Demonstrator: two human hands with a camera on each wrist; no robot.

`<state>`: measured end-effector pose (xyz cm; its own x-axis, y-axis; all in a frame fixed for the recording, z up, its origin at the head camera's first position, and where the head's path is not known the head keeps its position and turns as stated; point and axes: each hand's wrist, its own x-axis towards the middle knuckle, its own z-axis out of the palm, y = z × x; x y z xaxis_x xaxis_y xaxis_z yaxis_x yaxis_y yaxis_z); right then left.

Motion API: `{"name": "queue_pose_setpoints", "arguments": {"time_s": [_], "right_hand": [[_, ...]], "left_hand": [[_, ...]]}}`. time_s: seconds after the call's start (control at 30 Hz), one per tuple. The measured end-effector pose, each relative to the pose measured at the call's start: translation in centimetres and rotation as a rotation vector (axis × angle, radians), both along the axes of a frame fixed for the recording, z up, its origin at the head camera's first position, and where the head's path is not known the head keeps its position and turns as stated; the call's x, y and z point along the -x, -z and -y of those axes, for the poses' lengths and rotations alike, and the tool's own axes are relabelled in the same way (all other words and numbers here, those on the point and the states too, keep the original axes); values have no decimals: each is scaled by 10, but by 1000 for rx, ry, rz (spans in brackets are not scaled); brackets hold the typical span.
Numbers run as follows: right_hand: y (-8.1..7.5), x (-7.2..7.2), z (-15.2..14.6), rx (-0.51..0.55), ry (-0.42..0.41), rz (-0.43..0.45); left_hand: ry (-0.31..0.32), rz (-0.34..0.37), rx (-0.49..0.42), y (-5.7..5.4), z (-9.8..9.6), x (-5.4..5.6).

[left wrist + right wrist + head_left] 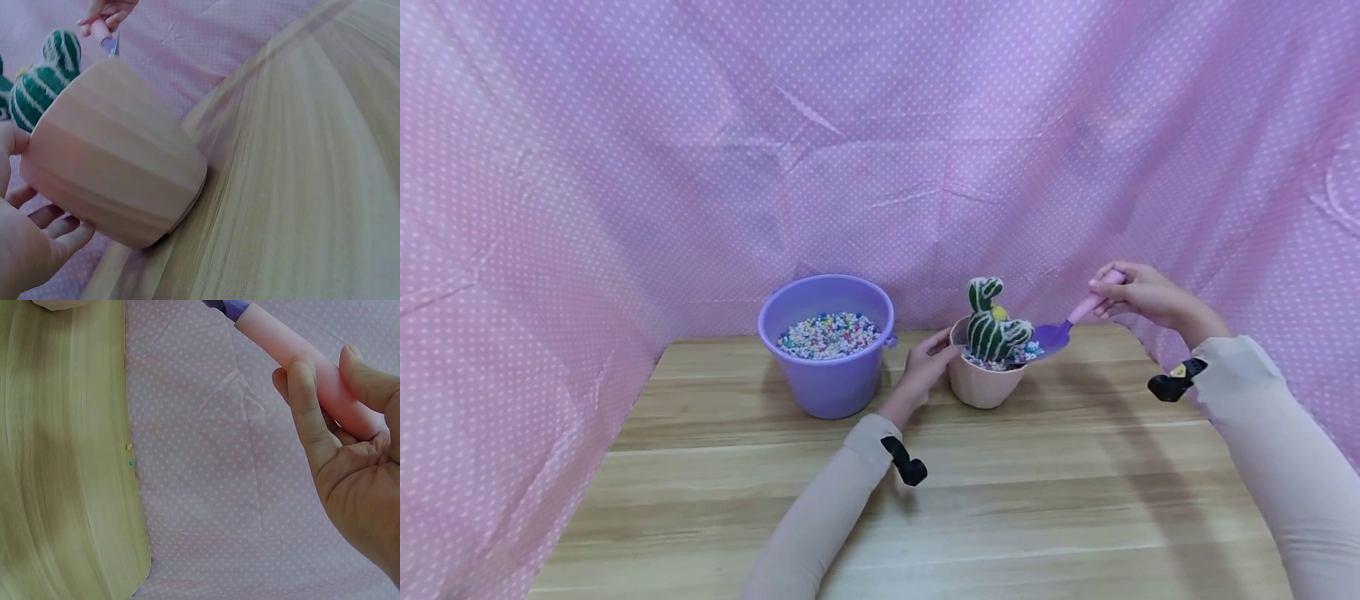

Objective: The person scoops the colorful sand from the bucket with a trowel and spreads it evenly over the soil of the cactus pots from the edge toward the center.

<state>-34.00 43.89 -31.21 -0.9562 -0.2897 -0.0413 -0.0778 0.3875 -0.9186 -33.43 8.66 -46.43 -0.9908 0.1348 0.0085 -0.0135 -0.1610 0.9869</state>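
A pale pink flowerpot [985, 388] stands upright on the table, holding a green and white striped toy cactus [987, 335] and small multicoloured beads. My left hand [925, 367] holds the pot's left side, its thumb at the rim and its fingers against the outer wall. In my right hand [1146, 297] is a toy shovel [1051, 337], gripped by its pink handle [294, 350]. The shovel's purple blade tilts down over the pot's right rim, with beads at its tip. To the left of the pot sits a purple bucket [829, 390] partly filled with beads [831, 336].
The wooden table [1000, 517] ends at a pink dotted cloth [880, 167] behind and at both sides. Two tiny beads [130, 447] lie near the table's edge in the right wrist view.
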Motion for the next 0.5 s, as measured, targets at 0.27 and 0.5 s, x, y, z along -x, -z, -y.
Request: {"name": "queue_pose_setpoints", "arguments": {"time_s": [0.27, 0.5], "right_hand": [[4, 1, -4, 9, 9, 2], [5, 3, -7, 2, 20, -1]], "left_hand": [[-101, -42, 8, -2, -6, -9], [-93, -27, -14, 1, -10, -7]]}}
